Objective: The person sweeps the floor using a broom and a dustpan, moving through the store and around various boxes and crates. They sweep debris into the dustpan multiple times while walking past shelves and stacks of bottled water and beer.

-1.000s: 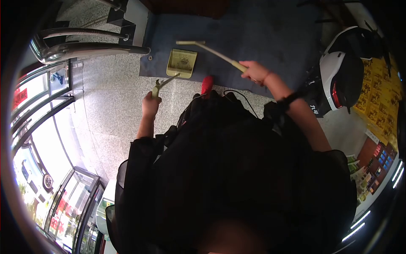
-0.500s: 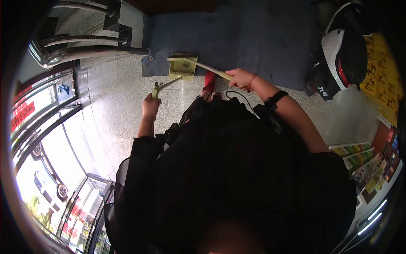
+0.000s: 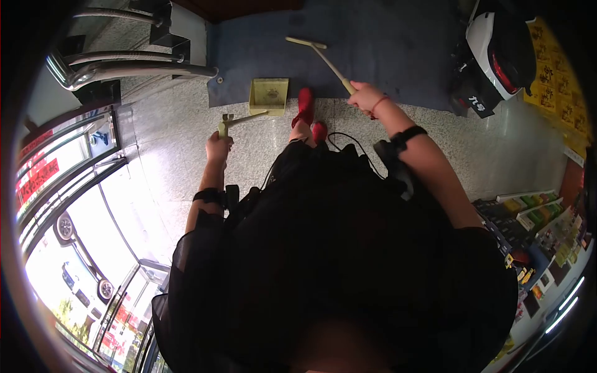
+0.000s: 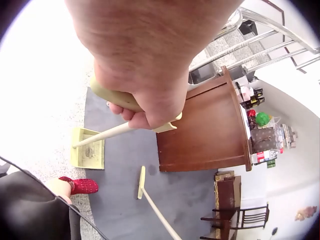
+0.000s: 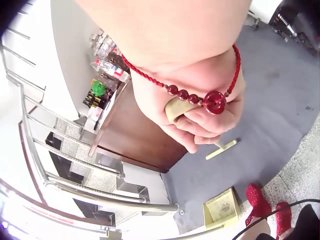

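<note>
Dustpan: lies across the near edge of the grey mat [image 3: 398, 65], close to its left corner, partly on the speckled floor [image 3: 168, 140]; handle slants up to the left grip.
Left grip: left hand [image 3: 218, 149] curled round the top of the dustpan [image 3: 269, 93] handle.
Right grip: right hand [image 3: 368, 98] curled round the broom [image 3: 329, 64] handle; broom head out over the mat, beyond the pan. Touching the mat or just above, cannot tell.
Mat edge risk: pan straddles the step between mat and floor, so it may rock or leave a gap under its lip, letting sweepings slip beneath. A pull on the handle could also tip it.
Broom risk: a hard stroke could knock the pan askew or flick bits past it.
Feet: one red shoe [image 3: 305, 107] overlaps the near edge, just beside the pan; likely to cramp strokes there.
Cable: dark cable [image 3: 345, 134] loops by the feet; could snag.
Left side: metal railing [image 3: 143, 74] ends near the mat's left edge, limiting swing.
Far side: brown cabinet [image 4: 200, 132] blocks reach.
Right side: scooter [image 3: 488, 56] stands at the mat's right edge.
</note>
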Tool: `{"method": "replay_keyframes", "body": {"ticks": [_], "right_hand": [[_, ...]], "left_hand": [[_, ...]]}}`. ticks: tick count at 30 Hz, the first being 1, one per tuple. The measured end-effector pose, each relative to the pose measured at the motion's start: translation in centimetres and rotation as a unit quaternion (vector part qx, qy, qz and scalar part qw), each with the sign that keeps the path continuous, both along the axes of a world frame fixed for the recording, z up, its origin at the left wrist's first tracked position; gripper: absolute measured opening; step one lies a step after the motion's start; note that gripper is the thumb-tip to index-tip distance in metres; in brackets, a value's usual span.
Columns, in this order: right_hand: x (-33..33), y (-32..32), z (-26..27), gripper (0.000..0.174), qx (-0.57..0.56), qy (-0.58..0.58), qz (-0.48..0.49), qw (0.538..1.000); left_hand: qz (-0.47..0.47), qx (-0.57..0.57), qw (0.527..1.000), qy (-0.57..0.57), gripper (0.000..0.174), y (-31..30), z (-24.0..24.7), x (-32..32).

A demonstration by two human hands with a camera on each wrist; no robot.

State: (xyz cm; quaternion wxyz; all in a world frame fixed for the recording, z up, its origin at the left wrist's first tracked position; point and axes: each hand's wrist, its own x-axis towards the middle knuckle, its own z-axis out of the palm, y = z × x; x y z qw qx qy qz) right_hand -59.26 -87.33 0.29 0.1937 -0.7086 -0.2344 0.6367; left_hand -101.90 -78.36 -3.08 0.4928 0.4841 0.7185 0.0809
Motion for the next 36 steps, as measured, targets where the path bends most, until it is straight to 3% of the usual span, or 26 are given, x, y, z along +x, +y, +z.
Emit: {"method": "replay_keyframes", "body": {"ticks": [2,5,6,9,11,14,16,20,22,23,26,30,32,33,36], "right_hand": [[-2.1,0.9,-0.7,0.067,-0.046,-0.081,0.067,0.993],[-4.6,-0.4,-4.8,0.065,-0.067,-0.087,0.141,0.984],[-5.5,-1.2,-5.9,0.063,-0.05,-0.146,0.204,0.967],[-6.2,-2.9,-2.7,0.063,-0.027,-0.151,0.229,0.961],[-5.7,-4.2,-2.0,0.065,0.048,-0.16,0.292,0.942],[-3.0,-6.4,-1.4,0.069,0.046,-0.079,0.272,0.958],[-1.3,-6.4,3.1,0.069,-0.046,-0.023,0.21,0.976],[-0.4,-7.6,4.2,0.07,-0.046,-0.031,0.174,0.983],[-1.1,-6.8,3.7,0.069,0.002,-0.036,0.083,0.996],[-1.7,-5.9,3.1,0.069,0.0,-0.036,0.08,0.996],[-5.1,-1.0,1.3,0.064,-0.039,-0.007,-0.059,0.997],[-10.8,2.0,-1.0,0.069,-0.048,-0.018,-0.076,0.996],[-13.3,1.5,0.0,0.068,-0.075,0.003,0.054,0.996],[-14.0,0.1,-0.9,0.067,-0.062,0.008,0.06,0.996],[-15.0,-2.9,1.3,0.063,-0.055,0.093,-0.016,0.994]], "left_hand": [[0.006,-0.012,1.0,0.001,0.014,-0.4,-0.8,-0.9],[0.029,-0.002,0.999,-0.023,0.013,-1.2,-0.1,-0.5],[0.03,-0.001,0.999,-0.022,0.013,-1.4,0.0,-0.5],[0.012,-0.011,1.0,-0.018,0.013,-1.5,-1.7,-0.9],[0.011,-0.008,1.0,-0.026,0.013,-1.5,-1.7,-0.9],[0.009,-0.009,1.0,-0.025,0.013,-1.5,-1.1,-0.9],[0.009,-0.013,1.0,-0.019,0.013,-1.2,-1.2,-1.3],[0.003,-0.01,1.0,-0.017,0.014,-0.9,-0.8,-2.4],[-0.002,-0.008,1.0,-0.016,0.014,-0.4,-0.6,-3.4],[-0.011,-0.012,1.0,-0.016,0.015,0.0,-0.6,-4.0],[-0.025,-0.016,0.999,-0.019,0.016,1.2,0.0,-5.9],[-0.071,-0.008,0.997,0.008,0.02,3.4,1.0,-7.8],[-0.096,-0.006,0.995,0.021,0.022,4.5,0.3,-8.9],[-0.121,-0.005,0.992,0.035,0.025,4.9,-0.1,-9.6],[-0.156,-0.013,0.986,0.062,0.03,5.8,-1.4,-11.1]]}}
